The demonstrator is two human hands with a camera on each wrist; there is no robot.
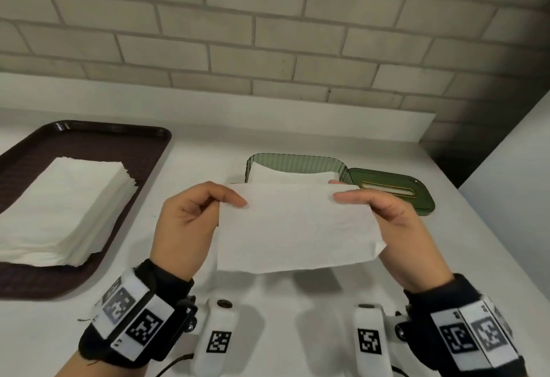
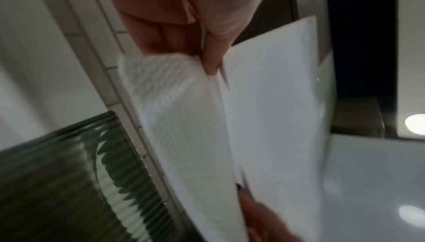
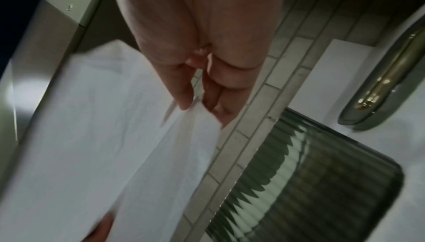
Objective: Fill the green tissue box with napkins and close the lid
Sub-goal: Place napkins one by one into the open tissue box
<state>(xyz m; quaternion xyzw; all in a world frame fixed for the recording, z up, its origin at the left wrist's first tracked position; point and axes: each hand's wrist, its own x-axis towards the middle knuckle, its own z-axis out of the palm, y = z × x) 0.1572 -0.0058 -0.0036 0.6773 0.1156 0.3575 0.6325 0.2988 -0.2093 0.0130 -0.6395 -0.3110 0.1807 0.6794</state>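
Napkin stack point(image 1: 64, 210) sits on brown tray point(image 1: 143, 150), left on tabletop point(image 1: 297, 311). Left hand point(image 1: 190, 222) and right hand point(image 1: 395, 222) each pinch one napkin point(image 1: 297, 227) in fingers, above green tissue box point(image 1: 294, 165); lid point(image 1: 395, 192) open to right.

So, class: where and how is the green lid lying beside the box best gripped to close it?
Take the lid by its long near edge, coming from the right. It lies flat on the counter, right of the open tissue box, and its gold-rimmed slot offers a second grip.
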